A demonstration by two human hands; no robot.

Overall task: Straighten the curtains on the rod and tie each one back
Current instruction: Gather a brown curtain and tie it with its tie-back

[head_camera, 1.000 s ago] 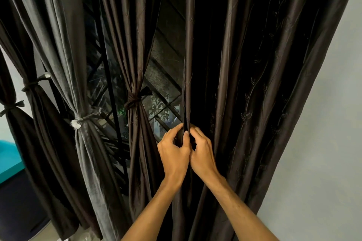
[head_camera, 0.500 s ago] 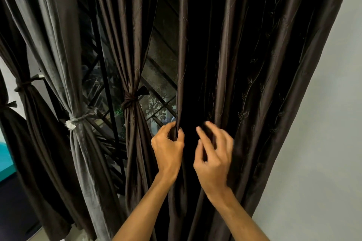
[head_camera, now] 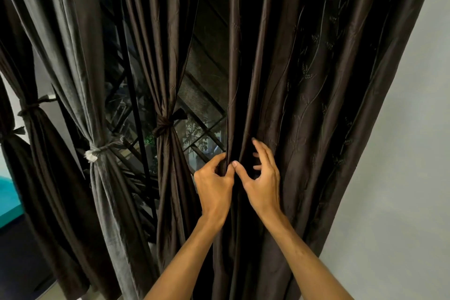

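A wide dark brown curtain [head_camera: 316, 85] with a leaf pattern hangs loose on the right. My left hand [head_camera: 213, 184] pinches its left edge fold between thumb and fingers. Beside it, my right hand [head_camera: 261, 178] touches the same fold with the thumb, its fingers spread and curled into the neighbouring pleats. To the left, a narrower brown curtain [head_camera: 168, 56] is bound by a brown tie [head_camera: 165, 124]. A grey curtain [head_camera: 73, 56] is bound by a pale tie [head_camera: 95, 153]. Another dark curtain [head_camera: 36, 141] at the far left is tied too. The rod is out of view.
A dark window with a metal grille [head_camera: 199, 109] and leaves outside shows between the curtains. A pale wall [head_camera: 401, 178] stands to the right. A teal surface [head_camera: 7, 197] sits at the lower left edge.
My right hand let go of the edge fold, opened and moved right into the pleats, then came back with its thumb against the fold. My left hand kept its pinch.
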